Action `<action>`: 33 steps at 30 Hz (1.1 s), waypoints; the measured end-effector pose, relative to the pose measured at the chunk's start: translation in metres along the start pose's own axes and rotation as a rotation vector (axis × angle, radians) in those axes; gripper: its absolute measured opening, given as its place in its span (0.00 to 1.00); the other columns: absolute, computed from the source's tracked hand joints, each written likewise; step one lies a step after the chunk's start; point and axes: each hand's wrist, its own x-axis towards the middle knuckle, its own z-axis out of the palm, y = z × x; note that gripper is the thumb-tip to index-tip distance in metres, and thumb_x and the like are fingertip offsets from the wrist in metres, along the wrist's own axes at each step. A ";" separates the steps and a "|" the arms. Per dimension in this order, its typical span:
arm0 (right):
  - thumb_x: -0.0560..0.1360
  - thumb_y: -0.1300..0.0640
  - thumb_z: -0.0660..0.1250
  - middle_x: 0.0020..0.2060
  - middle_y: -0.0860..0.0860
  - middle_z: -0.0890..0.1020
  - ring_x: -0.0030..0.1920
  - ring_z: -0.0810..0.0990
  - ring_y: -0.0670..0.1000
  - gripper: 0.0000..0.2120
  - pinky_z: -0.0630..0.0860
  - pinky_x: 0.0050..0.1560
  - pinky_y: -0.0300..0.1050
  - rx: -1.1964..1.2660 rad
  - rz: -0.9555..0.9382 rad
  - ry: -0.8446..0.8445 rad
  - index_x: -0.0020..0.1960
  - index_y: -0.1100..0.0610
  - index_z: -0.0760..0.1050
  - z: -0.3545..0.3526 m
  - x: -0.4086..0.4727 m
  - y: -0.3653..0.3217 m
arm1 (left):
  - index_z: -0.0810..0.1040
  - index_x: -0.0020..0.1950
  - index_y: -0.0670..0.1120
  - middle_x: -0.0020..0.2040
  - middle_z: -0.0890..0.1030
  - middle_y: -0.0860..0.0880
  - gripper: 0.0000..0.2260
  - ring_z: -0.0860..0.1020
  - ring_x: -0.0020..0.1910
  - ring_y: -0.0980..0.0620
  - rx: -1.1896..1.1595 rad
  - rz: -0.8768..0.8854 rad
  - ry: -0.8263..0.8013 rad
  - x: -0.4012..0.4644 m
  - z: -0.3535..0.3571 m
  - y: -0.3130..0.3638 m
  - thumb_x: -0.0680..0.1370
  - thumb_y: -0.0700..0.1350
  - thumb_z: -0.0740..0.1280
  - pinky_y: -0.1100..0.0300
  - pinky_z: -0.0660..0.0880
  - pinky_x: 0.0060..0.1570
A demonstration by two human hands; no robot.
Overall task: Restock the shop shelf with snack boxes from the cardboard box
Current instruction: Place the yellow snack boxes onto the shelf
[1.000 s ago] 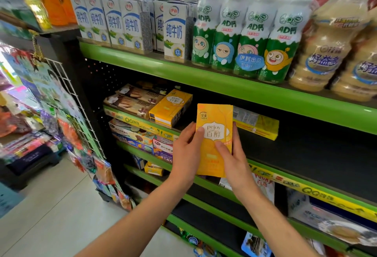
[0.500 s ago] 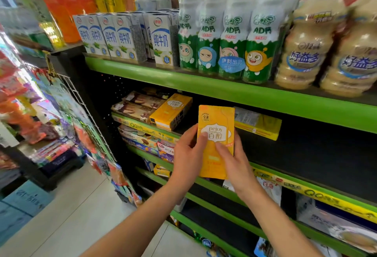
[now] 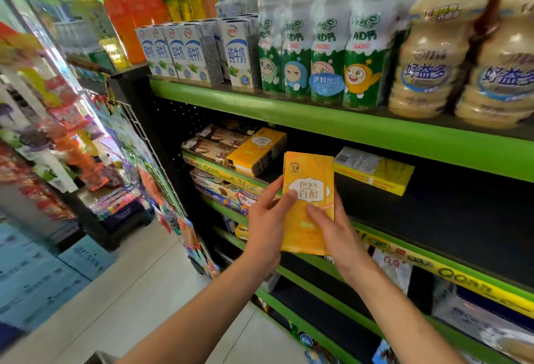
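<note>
Shop shelf; upright yellow snack box

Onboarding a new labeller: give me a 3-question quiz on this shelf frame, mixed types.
1. True or false: both hands hold the yellow snack box upright in front of the shelf.
2. The matching yellow boxes already on that shelf lie: A) left only B) right only C) on both sides of the held box.
3. What stands on the shelf above, directly left of the cartoon drink bottles?

Key: 1 true, left hand and right hand; 2 C; 3 milk cartons.
</note>
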 end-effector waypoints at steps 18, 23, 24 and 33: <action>0.76 0.41 0.65 0.61 0.42 0.81 0.59 0.82 0.48 0.15 0.80 0.55 0.56 0.124 -0.057 0.111 0.61 0.25 0.71 -0.006 0.020 0.006 | 0.76 0.62 0.45 0.56 0.84 0.44 0.17 0.84 0.52 0.43 0.008 -0.160 -0.004 0.004 -0.026 -0.006 0.75 0.48 0.70 0.50 0.81 0.44; 0.82 0.51 0.61 0.62 0.37 0.80 0.61 0.80 0.43 0.22 0.81 0.51 0.41 0.119 -0.110 0.106 0.65 0.24 0.67 -0.014 0.024 0.006 | 0.73 0.63 0.47 0.54 0.85 0.46 0.14 0.84 0.51 0.44 -0.010 -0.130 0.034 0.012 -0.040 0.008 0.78 0.47 0.68 0.49 0.82 0.43; 0.82 0.53 0.60 0.62 0.37 0.79 0.62 0.79 0.42 0.22 0.80 0.52 0.40 0.117 -0.121 0.107 0.65 0.25 0.67 -0.017 0.024 0.005 | 0.72 0.63 0.47 0.54 0.85 0.46 0.13 0.84 0.51 0.44 -0.005 -0.119 0.049 0.014 -0.044 0.012 0.79 0.47 0.67 0.48 0.82 0.42; 0.83 0.55 0.59 0.63 0.40 0.79 0.63 0.79 0.45 0.22 0.79 0.60 0.50 0.109 -0.129 0.111 0.65 0.26 0.69 -0.032 0.021 0.002 | 0.73 0.65 0.50 0.54 0.85 0.47 0.13 0.85 0.50 0.44 0.061 -0.050 0.093 0.019 -0.058 0.016 0.81 0.46 0.65 0.48 0.82 0.41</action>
